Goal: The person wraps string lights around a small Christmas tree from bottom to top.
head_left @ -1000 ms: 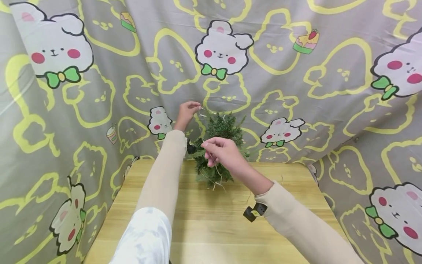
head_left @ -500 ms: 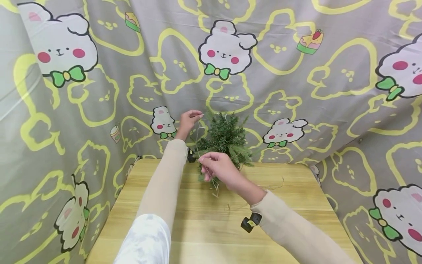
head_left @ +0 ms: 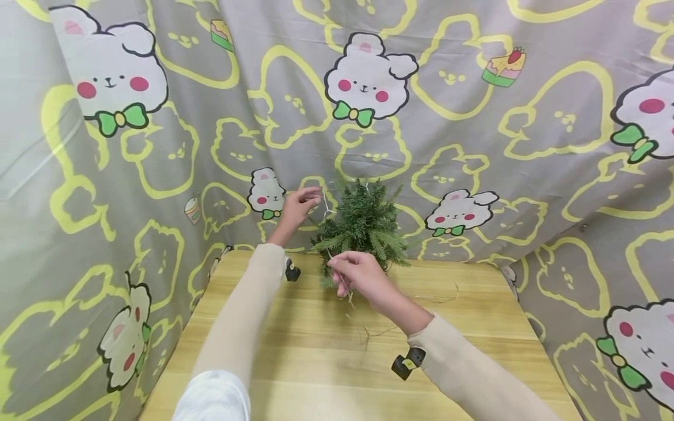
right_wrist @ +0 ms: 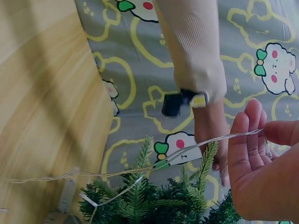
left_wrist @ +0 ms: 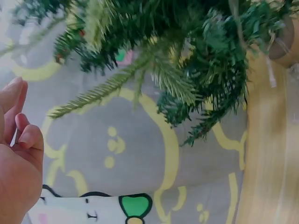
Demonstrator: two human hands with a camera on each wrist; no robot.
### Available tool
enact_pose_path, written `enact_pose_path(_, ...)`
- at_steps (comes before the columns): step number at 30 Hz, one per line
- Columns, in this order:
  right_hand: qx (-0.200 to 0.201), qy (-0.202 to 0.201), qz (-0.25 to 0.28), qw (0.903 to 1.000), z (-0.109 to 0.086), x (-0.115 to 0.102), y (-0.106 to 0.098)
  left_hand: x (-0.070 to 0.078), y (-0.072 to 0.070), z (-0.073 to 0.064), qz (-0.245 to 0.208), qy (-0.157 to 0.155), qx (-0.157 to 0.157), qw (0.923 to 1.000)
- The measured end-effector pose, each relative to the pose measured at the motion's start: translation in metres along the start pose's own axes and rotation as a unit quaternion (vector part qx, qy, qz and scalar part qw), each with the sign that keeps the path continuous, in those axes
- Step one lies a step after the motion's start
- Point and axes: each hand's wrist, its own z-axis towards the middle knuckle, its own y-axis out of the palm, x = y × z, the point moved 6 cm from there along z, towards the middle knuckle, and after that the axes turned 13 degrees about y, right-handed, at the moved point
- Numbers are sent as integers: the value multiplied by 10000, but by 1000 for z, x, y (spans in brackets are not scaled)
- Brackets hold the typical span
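a small green tree [head_left: 365, 216] is at the far end of the wooden table [head_left: 316, 380], in front of a grey curtain [head_left: 463, 131] printed with yellow outlines and white rabbits. the right hand [head_left: 363, 275] is before the lower left part of the tree, pinching a thin clear wire [right_wrist: 124, 172] between thumb and fingers. in the right wrist view its fingers lie close side by side, and the strands run from the pinch across the front of the branches toward the table side. a short end hangs below this hand.

the left hand [head_left: 299, 209] is at the tree's left side, raised near the upper branches. its fingers are fairly straight and loosely together, with the thumb apart from them; the left wrist view shows the hand beside the branches, not touching them. a forked piece of wire hangs just beside its fingertips, against the tree's left edge; whether it touches them i cannot tell.

more thin wire lies on the table right of the tree and nearer the person. both arms wear beige sleeves [head_left: 474, 356], each with a small black camera [head_left: 408, 362] at the wrist.
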Motion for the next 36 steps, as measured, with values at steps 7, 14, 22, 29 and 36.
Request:
enact_pose_path(7, 24, -9, 68, 10000, -2, 5, -3, 36, -16, -42, 366, 374, -310, 9981)
enact_pose_path(14, -18, -56, 82, 9999, -8, 2, -3, 86, -8, -90, 884, 1290, -977, 9828)
enact_pose_path(22, -106, -42, 95, 9999, -13, -3, -2, 105, 9, -121, 441, 1478, -1162, 9812)
enact_pose_path(29, -174, -26, 124, 9998, -15, -5, -4, 100, 10, -129, 714, 1938, -995, 9734)
enact_pose_path(36, -214, -102, -280, 9993, -30, 3, -16, 90, -3, -126, 1158, 1716, -670, 9760)
